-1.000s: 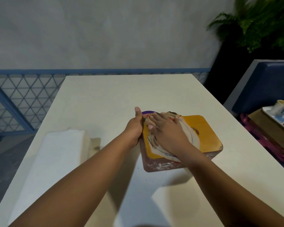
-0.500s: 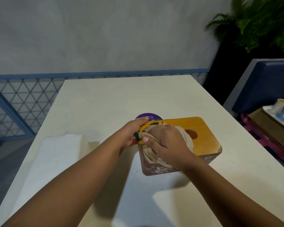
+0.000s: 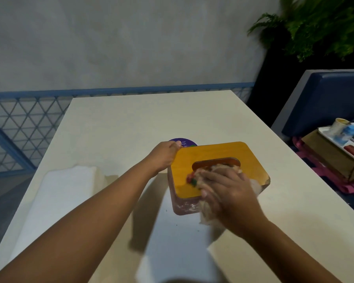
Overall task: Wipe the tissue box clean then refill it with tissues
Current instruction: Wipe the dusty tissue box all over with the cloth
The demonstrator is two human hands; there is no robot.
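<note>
moved: right hand (image 3: 230, 194), clutching the cloth (image 3: 207, 213), swept from far corner to near edge.
left hand (image 3: 164, 158): grips the tissue box (image 3: 194, 160) corner, bracing it.
tissues (image 3: 57, 190): stacked left of that hand.

Left hand (image 3: 164, 158), right hand (image 3: 227, 190): both bare; forearms (image 3: 90, 221) bare to frame edge.

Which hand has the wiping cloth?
The right hand, pressing the crumpled cloth onto the orange-topped tissue box. The left hand holds no cloth; it just grips the box's far left corner.
</note>
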